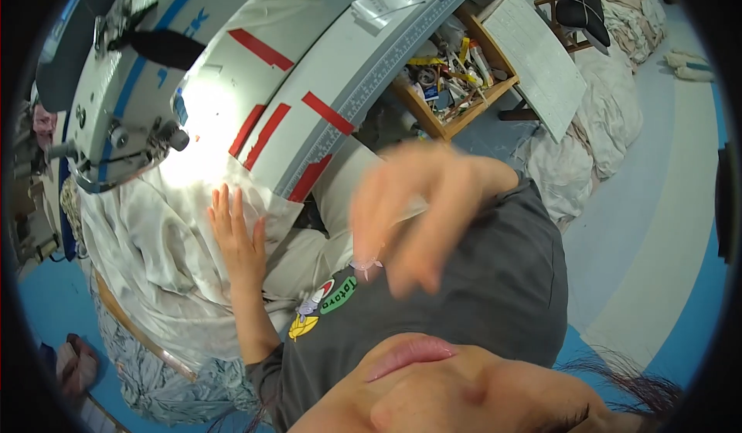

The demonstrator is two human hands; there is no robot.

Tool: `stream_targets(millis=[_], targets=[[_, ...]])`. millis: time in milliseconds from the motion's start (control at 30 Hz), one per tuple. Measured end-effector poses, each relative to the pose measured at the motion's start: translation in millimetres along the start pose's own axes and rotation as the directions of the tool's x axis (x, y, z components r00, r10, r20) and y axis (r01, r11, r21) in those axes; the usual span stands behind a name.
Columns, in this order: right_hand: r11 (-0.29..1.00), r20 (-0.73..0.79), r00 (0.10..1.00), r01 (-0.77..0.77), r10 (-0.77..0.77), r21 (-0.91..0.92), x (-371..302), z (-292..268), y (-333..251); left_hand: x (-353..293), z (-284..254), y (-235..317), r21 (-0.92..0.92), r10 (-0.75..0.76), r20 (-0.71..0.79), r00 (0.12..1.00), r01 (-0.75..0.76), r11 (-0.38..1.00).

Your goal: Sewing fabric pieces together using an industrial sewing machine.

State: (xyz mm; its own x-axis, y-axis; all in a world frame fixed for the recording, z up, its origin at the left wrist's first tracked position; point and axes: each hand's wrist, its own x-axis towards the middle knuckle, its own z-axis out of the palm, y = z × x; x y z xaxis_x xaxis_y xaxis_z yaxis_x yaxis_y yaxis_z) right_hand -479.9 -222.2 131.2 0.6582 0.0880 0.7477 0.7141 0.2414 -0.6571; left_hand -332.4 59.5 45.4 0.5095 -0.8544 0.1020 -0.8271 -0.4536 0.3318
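Fabric (147, 240), pale and creased, spread at left centre of the frame, from under the sewing machine head (116, 135) down over the near edge of the surface (363, 85) toward the lower left. Left hand (236, 236) flat on it, fingers straight and together, palm down, pinching nothing; best kept that way, with even pressure so the layers lie smooth without dragging. Right hand (421, 209) raised at frame centre, blurred, fingers loosely curled around nothing visible; whether anything thin sits in that grip, cannot tell. Worth bringing down onto the cloth on the other side of the seam line, judged from the single flat palm, so both sides feed alike. Cloth itself off-white, thin, heavily wrinkled, brightly lit close to the needle area, duller and bunched where hanging toward the floor. Red tape strips (267, 131) on the grey surface just right of the lit patch, a printed ruler strip along its edge. Wooden tray of small tools (456, 77) at upper centre right, more pale cloth heaped (595, 116) at upper right.
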Motion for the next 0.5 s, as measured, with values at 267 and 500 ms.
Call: stream_targets(millis=[267,500], targets=[[-0.183,-0.500,0.822,-0.554,-0.272,-0.812,-81.7,-151.1,68.1,4.0,5.4,31.2,-0.031,0.023,0.086,0.996,-0.021,0.999],[-0.051,-0.567,0.786,-0.595,-0.246,-0.802,-62.7,-190.7,75.7,35.0,9.9,56.4,-0.091,0.126,0.132,0.983,-0.115,0.989]])
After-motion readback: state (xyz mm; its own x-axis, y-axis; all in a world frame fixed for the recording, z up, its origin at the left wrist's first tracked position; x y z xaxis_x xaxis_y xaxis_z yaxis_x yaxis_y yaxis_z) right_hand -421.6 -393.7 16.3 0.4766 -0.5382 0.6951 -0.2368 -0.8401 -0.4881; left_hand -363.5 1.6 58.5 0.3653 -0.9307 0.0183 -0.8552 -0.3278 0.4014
